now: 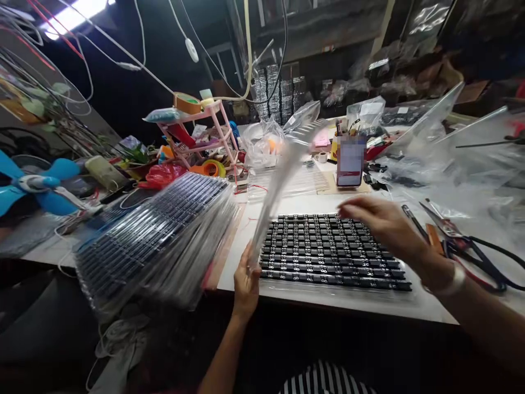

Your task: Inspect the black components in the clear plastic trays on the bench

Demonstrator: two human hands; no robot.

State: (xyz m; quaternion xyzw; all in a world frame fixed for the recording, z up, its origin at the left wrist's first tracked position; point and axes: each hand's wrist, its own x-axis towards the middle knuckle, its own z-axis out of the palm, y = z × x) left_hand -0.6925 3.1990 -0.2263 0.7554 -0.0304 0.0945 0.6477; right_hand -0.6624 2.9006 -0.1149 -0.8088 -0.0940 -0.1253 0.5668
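My left hand (pixel 246 284) grips the lower edge of a clear plastic tray (pixel 273 191), which stands nearly on edge and is blurred by motion. Flat on the table in front of me lies a second clear tray filled with rows of small black electronic parts (pixel 328 251). Over its far right corner hovers my right hand (pixel 375 221), its fingers stretched out and nothing visible in them. To the left of my left hand rises a tall stack of clear trays (pixel 156 224), the top one showing dark rows.
A blue-bladed fan (pixel 39 183) stands far left. Behind the trays are a pink rack (pixel 200 131) and an upright phone (pixel 350 161). Scissors (pixel 441 219) and pliers with dark handles (pixel 476 262) lie at the right, near heaps of clear plastic (pixel 476 164). Cables hang overhead.
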